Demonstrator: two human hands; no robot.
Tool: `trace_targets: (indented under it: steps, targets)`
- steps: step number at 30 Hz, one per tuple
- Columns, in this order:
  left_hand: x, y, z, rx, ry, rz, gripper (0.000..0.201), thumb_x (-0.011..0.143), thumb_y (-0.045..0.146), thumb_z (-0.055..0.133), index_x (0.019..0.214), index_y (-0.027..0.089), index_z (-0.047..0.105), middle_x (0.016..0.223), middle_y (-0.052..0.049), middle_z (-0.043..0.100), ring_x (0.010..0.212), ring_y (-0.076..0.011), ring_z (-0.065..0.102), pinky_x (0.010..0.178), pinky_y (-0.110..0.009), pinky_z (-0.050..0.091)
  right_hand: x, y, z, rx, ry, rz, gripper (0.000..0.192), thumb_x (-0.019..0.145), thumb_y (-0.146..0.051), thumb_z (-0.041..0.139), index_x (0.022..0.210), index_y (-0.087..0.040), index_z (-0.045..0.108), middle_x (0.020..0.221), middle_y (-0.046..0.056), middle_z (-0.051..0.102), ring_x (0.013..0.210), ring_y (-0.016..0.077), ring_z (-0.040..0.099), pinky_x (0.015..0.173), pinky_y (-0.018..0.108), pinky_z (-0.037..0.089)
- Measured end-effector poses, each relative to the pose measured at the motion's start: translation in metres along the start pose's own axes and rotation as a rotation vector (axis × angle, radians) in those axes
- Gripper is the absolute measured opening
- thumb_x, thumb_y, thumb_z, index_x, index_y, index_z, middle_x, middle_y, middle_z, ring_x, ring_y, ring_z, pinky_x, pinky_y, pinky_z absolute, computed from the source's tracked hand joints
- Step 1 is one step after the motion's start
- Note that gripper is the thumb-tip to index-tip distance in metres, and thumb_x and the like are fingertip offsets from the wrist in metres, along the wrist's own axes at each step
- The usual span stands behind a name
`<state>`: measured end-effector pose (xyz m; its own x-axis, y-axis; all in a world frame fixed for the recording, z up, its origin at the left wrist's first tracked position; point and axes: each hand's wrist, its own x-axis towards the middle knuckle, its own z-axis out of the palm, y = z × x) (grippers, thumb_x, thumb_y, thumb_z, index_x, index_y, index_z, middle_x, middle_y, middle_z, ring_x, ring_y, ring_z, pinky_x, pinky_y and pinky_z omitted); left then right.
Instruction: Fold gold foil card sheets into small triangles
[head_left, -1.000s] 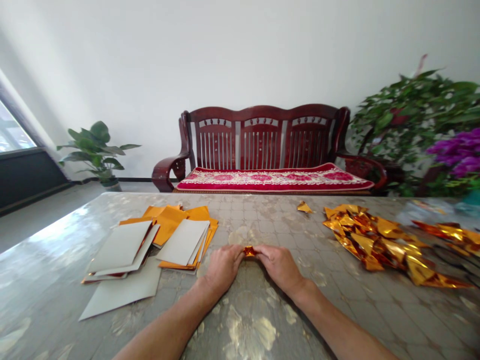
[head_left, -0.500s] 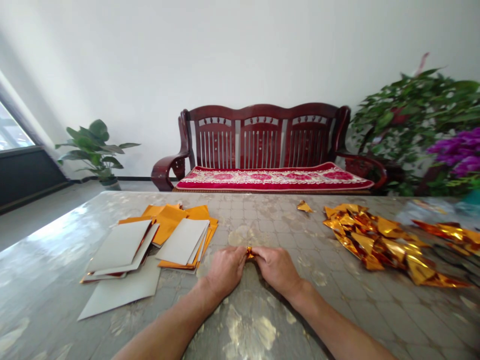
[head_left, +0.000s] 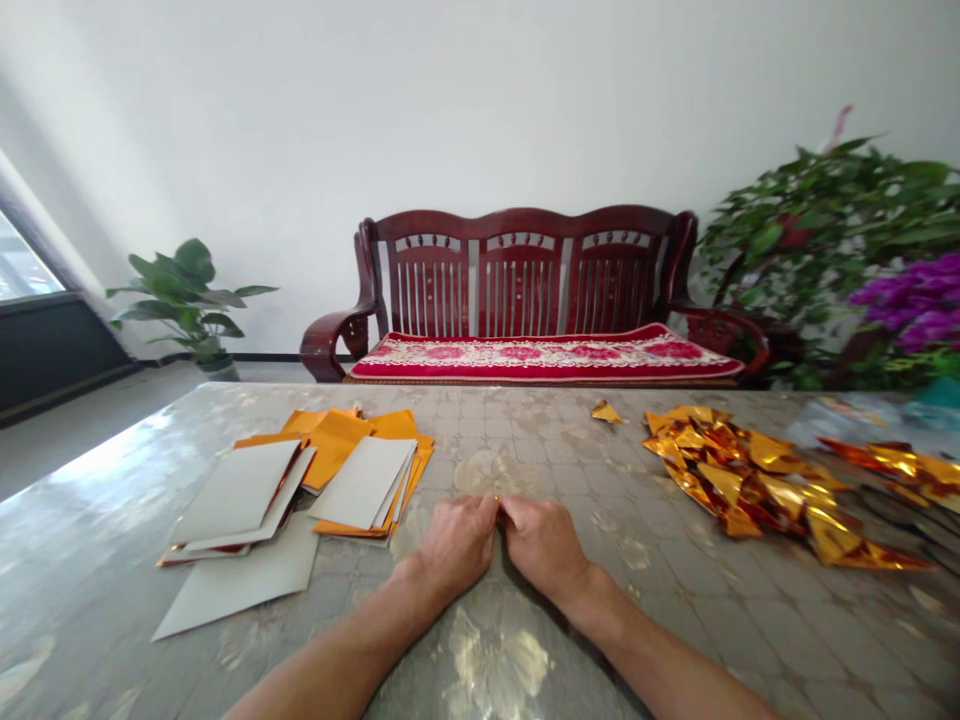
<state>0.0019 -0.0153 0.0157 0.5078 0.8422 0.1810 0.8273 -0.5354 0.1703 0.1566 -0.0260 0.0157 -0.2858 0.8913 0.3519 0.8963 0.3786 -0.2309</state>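
Note:
Between the fingertips of both hands is a small piece of gold foil paper (head_left: 496, 500), of which only a glint shows. My left hand (head_left: 460, 542) is closed, its thumb and fingers pinching the foil from the left. From the right, my right hand (head_left: 544, 546) pinches it too, knuckles nearly touching the left. Most of the foil is hidden behind the fingers. To the left of my hands lie stacks of paper sheets, pale side up (head_left: 367, 483), with orange-gold sheets (head_left: 337, 445) behind. On the right is a heap of folded gold foil pieces (head_left: 739, 485).
The patterned table (head_left: 495, 650) reaches toward a dark red wooden bench (head_left: 521, 280) with a red cushion. A single gold piece (head_left: 605, 411) lies apart near the far edge. Clear plastic (head_left: 847, 422) and a dark cord lie far right. Potted plants (head_left: 196, 300) stand beyond.
My hands have drawn closer together, with the fingers rolled inward over the foil. Less of the gold shows between them than before. The view has shifted very slightly.

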Motion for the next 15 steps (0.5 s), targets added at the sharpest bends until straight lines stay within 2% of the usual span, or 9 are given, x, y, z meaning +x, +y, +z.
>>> trace_targets:
  steps: [5, 11, 13, 15]
  targets:
    - [-0.002, 0.004, 0.004, -0.019, 0.005, -0.002, 0.014, 0.090, 0.015, 0.043, 0.090, 0.020, 0.056, 0.086, -0.005, 0.072, 0.080, -0.0196, 0.068, 0.065, -0.027, 0.042, -0.005, -0.003, 0.002, 0.034, 0.031, -0.002, 0.023, 0.084, -0.008, 0.050, 0.074, -0.019, 0.067, 0.073, 0.005, 0.074, 0.065, 0.0154, 0.068, 0.058, 0.026, 0.033]
    - [-0.002, -0.001, 0.005, -0.077, 0.046, -0.017, 0.016, 0.093, 0.020, 0.043, 0.086, 0.021, 0.058, 0.083, -0.004, 0.071, 0.077, -0.0180, 0.067, 0.063, -0.025, 0.037, -0.004, 0.000, 0.003, 0.102, 0.040, 0.010, 0.025, 0.086, -0.009, 0.050, 0.076, -0.020, 0.070, 0.075, 0.004, 0.075, 0.068, 0.0170, 0.070, 0.060, 0.025, 0.039]
    - [-0.001, -0.007, 0.004, -0.091, 0.056, -0.043, 0.018, 0.094, 0.022, 0.044, 0.083, 0.021, 0.058, 0.080, -0.003, 0.071, 0.075, -0.0169, 0.067, 0.062, -0.025, 0.034, -0.002, 0.004, 0.003, 0.138, 0.020, -0.013, 0.024, 0.088, -0.011, 0.051, 0.086, -0.022, 0.072, 0.082, 0.003, 0.077, 0.075, 0.0177, 0.072, 0.064, 0.024, 0.043]
    - [0.000, -0.013, 0.002, -0.095, 0.072, -0.075, 0.021, 0.095, 0.024, 0.044, 0.080, 0.022, 0.059, 0.078, -0.002, 0.070, 0.074, -0.0160, 0.066, 0.060, -0.025, 0.032, 0.000, 0.010, 0.002, 0.162, 0.007, -0.039, 0.026, 0.090, -0.014, 0.053, 0.106, -0.025, 0.070, 0.092, 0.003, 0.077, 0.083, 0.0185, 0.073, 0.069, 0.024, 0.047]
